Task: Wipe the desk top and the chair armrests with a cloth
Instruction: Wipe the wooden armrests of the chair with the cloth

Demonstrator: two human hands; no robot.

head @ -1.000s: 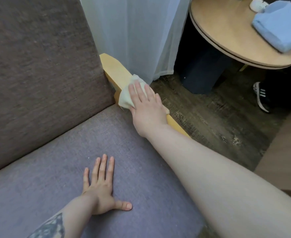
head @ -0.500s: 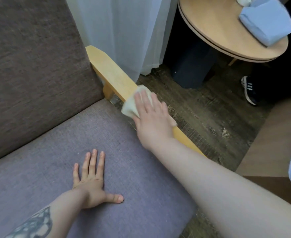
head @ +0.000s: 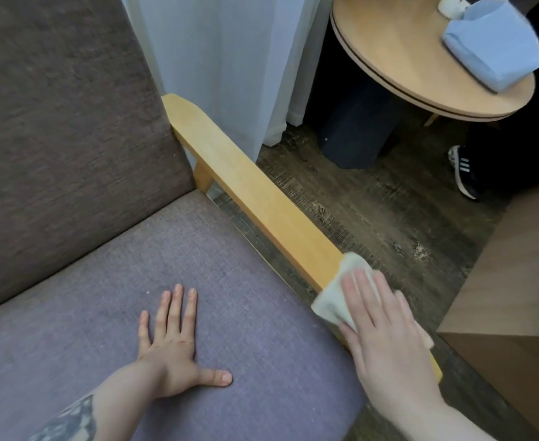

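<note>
Two hands: right hand (head: 386, 338) flat atop cloth (head: 338, 300) on wooden armrest (head: 245, 183), left hand (head: 174, 348) splayed, empty, on seat cushion (head: 102, 297).

Honey-yellow wooden armrest (head: 249, 198), pale cream cloth (head: 341, 294) on it, mauve-grey woven seat cushion (head: 134, 268), brown backrest (head: 64, 128), white sheer curtain (head: 223, 65), dark streaked plank floor (head: 373, 218), light-blue pouch (head: 494, 49), possibly fabric, black shoe (head: 467, 171) striped white

Both arms are showing bare with no sleeves reaching them, the left hand (head: 172, 348) and right hand (head: 386, 338) are wearing no gloves, rings or watch, and a dark grey patterned tattoo (head: 67, 421) is showing on the left forearm, well back from the fingers.
</note>
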